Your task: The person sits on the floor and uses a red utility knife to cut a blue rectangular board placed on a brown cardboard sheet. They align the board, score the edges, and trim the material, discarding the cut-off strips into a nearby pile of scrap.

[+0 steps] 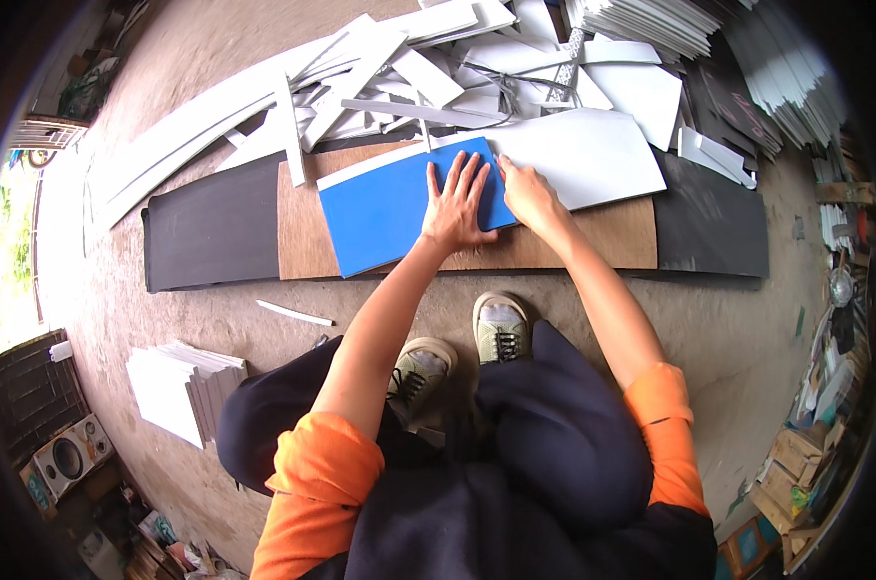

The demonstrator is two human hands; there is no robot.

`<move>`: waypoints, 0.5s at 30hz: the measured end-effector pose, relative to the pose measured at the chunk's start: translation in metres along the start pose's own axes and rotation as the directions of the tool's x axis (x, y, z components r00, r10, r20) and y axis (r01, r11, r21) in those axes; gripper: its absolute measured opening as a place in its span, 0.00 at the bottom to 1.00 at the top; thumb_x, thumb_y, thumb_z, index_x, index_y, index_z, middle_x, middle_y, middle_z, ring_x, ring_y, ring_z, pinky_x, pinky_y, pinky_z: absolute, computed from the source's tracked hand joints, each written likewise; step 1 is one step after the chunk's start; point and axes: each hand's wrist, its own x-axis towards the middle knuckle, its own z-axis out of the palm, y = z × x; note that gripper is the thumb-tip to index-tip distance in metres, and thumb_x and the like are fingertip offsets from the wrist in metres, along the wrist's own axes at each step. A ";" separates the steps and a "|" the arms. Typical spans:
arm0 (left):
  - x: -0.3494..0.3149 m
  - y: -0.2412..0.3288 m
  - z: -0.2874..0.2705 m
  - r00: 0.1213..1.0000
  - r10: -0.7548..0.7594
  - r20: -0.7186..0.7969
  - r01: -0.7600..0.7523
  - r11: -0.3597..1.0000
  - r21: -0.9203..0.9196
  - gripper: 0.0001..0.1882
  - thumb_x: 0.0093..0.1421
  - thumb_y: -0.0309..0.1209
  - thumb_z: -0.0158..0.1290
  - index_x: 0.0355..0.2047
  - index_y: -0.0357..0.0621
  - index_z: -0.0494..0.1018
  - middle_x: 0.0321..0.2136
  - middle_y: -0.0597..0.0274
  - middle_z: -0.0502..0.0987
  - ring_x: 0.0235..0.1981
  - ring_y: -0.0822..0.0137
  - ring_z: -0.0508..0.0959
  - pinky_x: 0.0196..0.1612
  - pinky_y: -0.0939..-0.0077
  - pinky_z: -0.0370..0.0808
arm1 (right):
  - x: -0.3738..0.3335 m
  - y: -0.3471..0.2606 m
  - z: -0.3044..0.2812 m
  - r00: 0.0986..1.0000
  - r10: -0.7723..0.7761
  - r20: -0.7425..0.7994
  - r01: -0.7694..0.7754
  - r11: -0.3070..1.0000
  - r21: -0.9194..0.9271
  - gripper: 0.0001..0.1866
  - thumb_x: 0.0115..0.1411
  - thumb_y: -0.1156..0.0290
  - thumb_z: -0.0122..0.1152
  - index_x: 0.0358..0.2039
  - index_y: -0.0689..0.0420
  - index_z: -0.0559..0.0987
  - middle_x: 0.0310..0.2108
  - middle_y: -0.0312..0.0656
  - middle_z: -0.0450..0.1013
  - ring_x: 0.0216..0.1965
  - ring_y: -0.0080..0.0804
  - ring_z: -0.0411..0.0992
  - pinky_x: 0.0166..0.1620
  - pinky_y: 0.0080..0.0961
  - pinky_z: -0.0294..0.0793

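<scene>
The left head-worn fisheye looks steeply down; the left hand and right hand show near, above mid-frame.

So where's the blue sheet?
In the head view, the blue sheet lies above the middle, slightly left, over the brown wooden board, with the left hand flat on it and a white sheet rightward.

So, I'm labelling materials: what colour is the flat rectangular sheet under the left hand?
That sheet is blue, clearest in the head view.
</scene>
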 end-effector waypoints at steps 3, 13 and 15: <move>0.001 0.002 0.002 0.999 0.005 -0.043 -0.005 1.000 0.001 0.55 0.32 0.55 0.57 0.58 0.45 0.48 0.59 0.56 0.47 0.62 0.58 0.41 0.57 0.38 0.33 | -0.030 0.020 0.016 0.998 -0.044 -0.034 0.047 0.996 0.077 0.21 0.53 0.78 0.41 0.50 0.61 0.64 0.31 0.61 0.70 0.34 0.55 0.70 0.38 0.42 0.72; -0.003 0.001 0.004 0.999 0.006 -0.050 -0.004 0.999 0.046 0.56 0.32 0.55 0.57 0.59 0.45 0.47 0.59 0.56 0.48 0.62 0.58 0.41 0.56 0.38 0.34 | -0.118 0.004 0.002 0.999 0.006 0.038 -0.004 0.998 -0.057 0.24 0.54 0.77 0.41 0.54 0.64 0.59 0.20 0.59 0.70 0.23 0.49 0.73 0.27 0.39 0.74; -0.003 0.002 0.005 0.999 0.014 -0.052 -0.012 0.999 0.045 0.56 0.32 0.55 0.57 0.59 0.45 0.47 0.59 0.56 0.47 0.62 0.58 0.41 0.56 0.38 0.35 | -0.124 0.001 0.001 0.998 0.029 0.051 -0.024 0.996 -0.086 0.27 0.54 0.77 0.42 0.56 0.63 0.56 0.20 0.57 0.71 0.23 0.47 0.73 0.25 0.38 0.74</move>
